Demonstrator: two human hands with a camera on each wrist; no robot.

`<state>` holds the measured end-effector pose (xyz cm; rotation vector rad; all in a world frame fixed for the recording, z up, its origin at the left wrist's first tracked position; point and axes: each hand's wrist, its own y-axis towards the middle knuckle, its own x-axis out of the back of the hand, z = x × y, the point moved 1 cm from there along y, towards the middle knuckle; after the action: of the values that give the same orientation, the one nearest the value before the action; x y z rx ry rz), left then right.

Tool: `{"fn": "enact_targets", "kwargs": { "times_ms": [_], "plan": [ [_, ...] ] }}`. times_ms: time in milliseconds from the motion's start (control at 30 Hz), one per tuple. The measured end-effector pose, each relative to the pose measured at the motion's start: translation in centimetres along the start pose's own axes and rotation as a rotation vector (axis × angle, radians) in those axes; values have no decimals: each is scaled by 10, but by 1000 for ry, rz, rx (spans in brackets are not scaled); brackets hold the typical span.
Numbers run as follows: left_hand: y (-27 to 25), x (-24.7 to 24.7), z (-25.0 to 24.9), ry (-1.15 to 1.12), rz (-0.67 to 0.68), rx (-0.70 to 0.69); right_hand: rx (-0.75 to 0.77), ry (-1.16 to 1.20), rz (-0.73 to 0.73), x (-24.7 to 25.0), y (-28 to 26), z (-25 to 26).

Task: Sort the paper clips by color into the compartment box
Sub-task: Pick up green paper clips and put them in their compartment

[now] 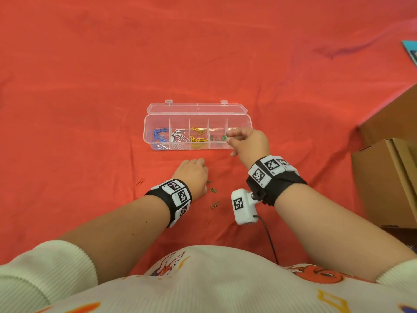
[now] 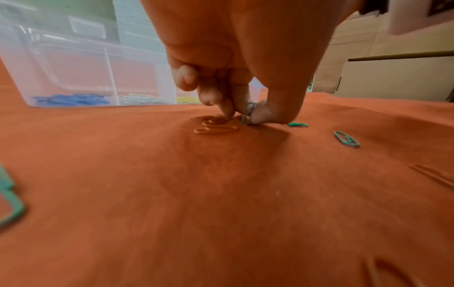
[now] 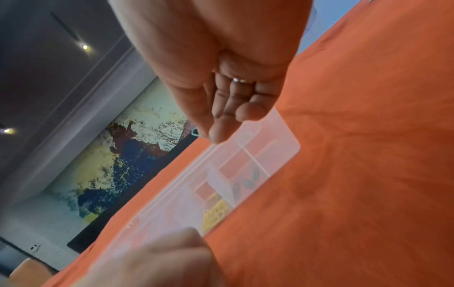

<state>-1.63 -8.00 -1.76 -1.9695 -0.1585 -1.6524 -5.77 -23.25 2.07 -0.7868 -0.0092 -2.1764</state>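
The clear compartment box [image 1: 155, 116] lies open on the red cloth, with blue [image 1: 159, 136], white [image 1: 179, 137], yellow [image 1: 198, 138] and green clips [image 1: 217, 138] in separate compartments. My right hand [image 1: 231, 134] hovers over the box's right end, thumb and forefinger pinching a green clip [image 3: 195, 132]; it hides the rightmost compartment. My left hand [image 1: 193, 172] is down on the cloth in front of the box, where thumb and forefinger pinch a green clip [image 2: 248, 113] standing on edge. Red clips [image 2: 216, 127] lie just beside those fingers.
Loose green clips [image 1: 213, 190] [image 1: 216, 204] lie right of my left wrist, and a red clip [image 1: 140, 182] lies to its left. Cardboard boxes [image 1: 392, 168] stand at the right edge. A blue item [image 1: 411, 51] sits at the far right.
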Motion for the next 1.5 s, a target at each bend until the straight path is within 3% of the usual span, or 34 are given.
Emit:
{"fn": "enact_targets", "kwargs": {
  "times_ms": [200, 467, 533, 633, 700, 767, 900, 1200, 1367, 1500],
  "plan": [
    [2, 13, 12, -93, 1, -10, 24, -28, -14, 0, 13, 10],
    [12, 61, 29, -520, -337, 175, 59, 19, 1, -3, -9, -13],
    [18, 71, 30, -604, -371, 202, 31, -49, 102, -7, -18, -26],
    [30, 79, 28, -722, -381, 248, -33, -166, 410, -12, -33, -39],
    [37, 82, 24, -761, -374, 267, 23, -367, 590, -15, -43, -43],
    [43, 81, 20, -764, -347, 268, 118, -569, 658, -19, -48, -45],
    [50, 73, 18, -799, -283, 303, 168, -651, 652, -25, -53, -48],
    [47, 71, 26, -763, -284, 355, 208, -645, 636, -24, -55, -52],
    [26, 65, 56, -818, -409, 365, 193, -656, 626, -26, -54, -50],
    [-5, 55, 93, -741, -317, 307, 183, -635, 618, -26, -52, -53]
  ]
}}
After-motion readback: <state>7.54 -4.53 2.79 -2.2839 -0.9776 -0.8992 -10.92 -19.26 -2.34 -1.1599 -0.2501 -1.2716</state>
